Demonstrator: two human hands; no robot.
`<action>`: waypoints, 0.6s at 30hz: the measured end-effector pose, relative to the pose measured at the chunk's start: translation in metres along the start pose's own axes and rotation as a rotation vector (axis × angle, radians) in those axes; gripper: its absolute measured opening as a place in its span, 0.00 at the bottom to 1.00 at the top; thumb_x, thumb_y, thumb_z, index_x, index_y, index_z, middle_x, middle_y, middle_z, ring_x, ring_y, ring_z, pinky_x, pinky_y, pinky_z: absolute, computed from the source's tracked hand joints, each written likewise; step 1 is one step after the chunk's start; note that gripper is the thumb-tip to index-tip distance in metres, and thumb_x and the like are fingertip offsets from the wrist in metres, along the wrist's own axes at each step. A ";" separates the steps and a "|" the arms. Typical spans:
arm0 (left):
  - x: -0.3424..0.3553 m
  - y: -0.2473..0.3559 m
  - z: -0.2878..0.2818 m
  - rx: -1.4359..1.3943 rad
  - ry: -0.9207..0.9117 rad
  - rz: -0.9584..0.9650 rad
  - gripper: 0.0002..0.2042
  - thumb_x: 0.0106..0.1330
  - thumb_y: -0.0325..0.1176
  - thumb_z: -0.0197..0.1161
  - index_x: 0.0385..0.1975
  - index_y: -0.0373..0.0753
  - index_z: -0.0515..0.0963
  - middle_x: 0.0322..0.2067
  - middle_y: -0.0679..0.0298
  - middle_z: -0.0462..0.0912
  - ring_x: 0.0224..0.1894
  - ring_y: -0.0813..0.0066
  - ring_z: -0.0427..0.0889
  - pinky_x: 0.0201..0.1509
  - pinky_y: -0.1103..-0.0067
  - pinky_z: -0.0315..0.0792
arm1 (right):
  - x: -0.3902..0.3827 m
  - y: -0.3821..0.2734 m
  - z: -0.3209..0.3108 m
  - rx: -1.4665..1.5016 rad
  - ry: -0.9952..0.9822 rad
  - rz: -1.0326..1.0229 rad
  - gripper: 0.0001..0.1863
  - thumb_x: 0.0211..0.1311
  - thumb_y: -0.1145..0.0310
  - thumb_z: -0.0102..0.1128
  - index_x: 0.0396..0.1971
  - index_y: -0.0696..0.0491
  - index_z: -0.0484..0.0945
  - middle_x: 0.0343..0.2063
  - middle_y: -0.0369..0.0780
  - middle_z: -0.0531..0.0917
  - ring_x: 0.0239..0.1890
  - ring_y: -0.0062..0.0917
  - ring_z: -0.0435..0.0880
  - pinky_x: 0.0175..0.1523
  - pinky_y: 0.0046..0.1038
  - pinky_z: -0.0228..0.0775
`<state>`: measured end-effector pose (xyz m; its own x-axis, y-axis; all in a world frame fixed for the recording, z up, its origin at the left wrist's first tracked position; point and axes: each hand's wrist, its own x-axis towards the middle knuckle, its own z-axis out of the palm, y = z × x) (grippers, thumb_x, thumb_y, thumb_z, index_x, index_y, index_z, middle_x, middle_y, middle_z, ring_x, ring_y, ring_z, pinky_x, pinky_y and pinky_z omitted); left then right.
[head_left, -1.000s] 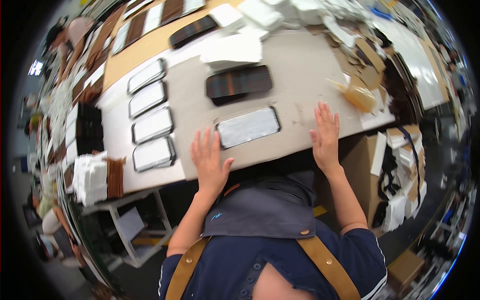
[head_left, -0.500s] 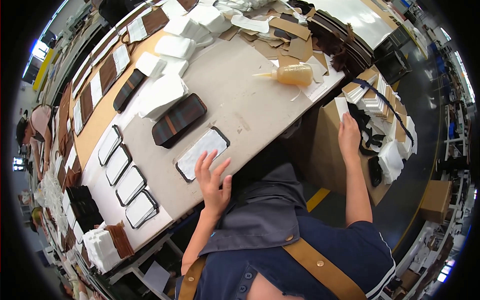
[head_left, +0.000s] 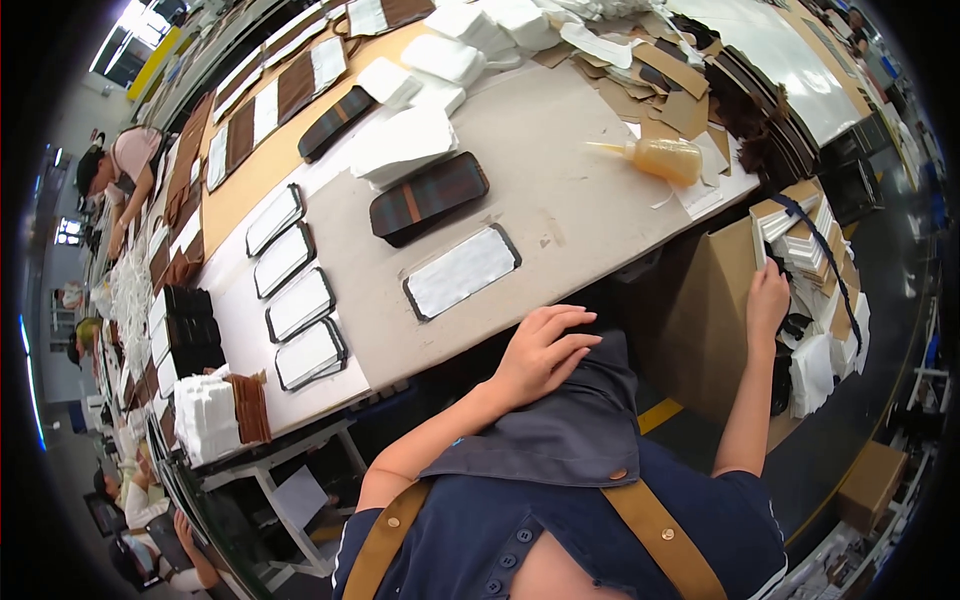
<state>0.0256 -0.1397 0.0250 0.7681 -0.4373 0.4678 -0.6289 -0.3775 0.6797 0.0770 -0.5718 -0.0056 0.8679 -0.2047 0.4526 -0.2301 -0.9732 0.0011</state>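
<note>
My left hand (head_left: 548, 350) is held over my dark apron, just off the table's near edge, with loosely bent fingers apart and nothing in them. Closest to it on the table lies a white rectangular panel (head_left: 463, 272) with dark edging. Beyond that sits a dark plaid padded piece (head_left: 430, 198). At the right, my right hand (head_left: 768, 298) reaches into an open cardboard box (head_left: 690, 290) beside the table. Its fingers close on a narrow pale strip of board (head_left: 758, 238) at the box's side; part of the grip is hidden.
White-edged board stacks (head_left: 802, 235) and a dark cord (head_left: 835, 265) lie in the box. A glue bottle (head_left: 668, 160) rests near the table's right edge. White dark-edged panels (head_left: 300, 303) line the left, near white padding (head_left: 405, 145). Other people work at far left.
My left hand has drawn back from the white panel, toward me and right, over the apron. My view has shifted. The right hand stays at the pale strip by the box.
</note>
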 end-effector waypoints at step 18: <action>0.035 -0.042 -0.024 -0.825 0.205 -0.653 0.20 0.75 0.36 0.68 0.60 0.31 0.76 0.53 0.61 0.85 0.55 0.76 0.82 0.61 0.74 0.76 | -0.014 -0.266 -0.083 1.329 -0.436 -0.344 0.16 0.66 0.77 0.68 0.53 0.53 0.85 0.59 0.44 0.83 0.61 0.34 0.82 0.63 0.34 0.73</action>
<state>0.0822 -0.1192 0.0265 0.9801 -0.1762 -0.0912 0.1284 0.2133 0.9685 0.0891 -0.3012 0.0618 0.9139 0.2769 0.2968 0.3766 -0.3053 -0.8746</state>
